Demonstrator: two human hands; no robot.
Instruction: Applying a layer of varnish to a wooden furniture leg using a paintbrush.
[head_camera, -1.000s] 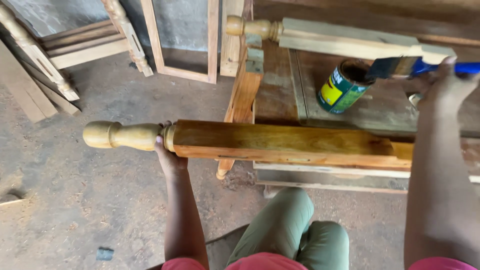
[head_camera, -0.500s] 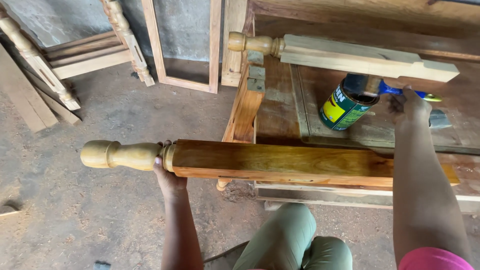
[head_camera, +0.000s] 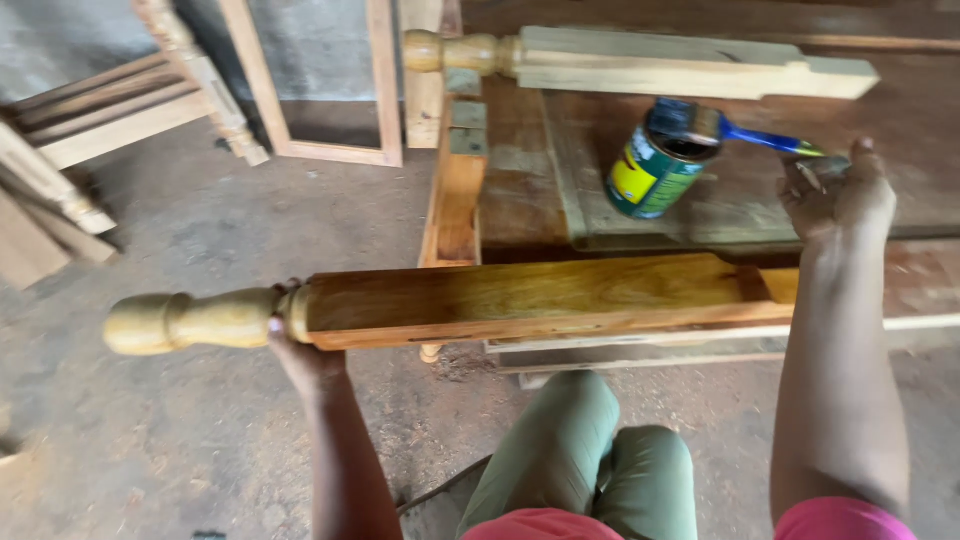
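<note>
Your left hand (head_camera: 305, 355) grips the varnished post (head_camera: 520, 298) from below. Your right hand (head_camera: 838, 192), fingers loose, holds nothing, near the brush handle (head_camera: 765, 138) resting across the green, yellow-labelled tin (head_camera: 655, 170).

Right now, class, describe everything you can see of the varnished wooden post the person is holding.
The varnished wooden post is a long square beam, glossy amber-brown as if freshly coated, ending on the left in a paler, rounded turned knob. It lies roughly level across the view, above the dusty floor. The left hand grips it from below where the knob meets the square part. Its right end passes behind the person's right forearm, so that end is hidden.
</note>
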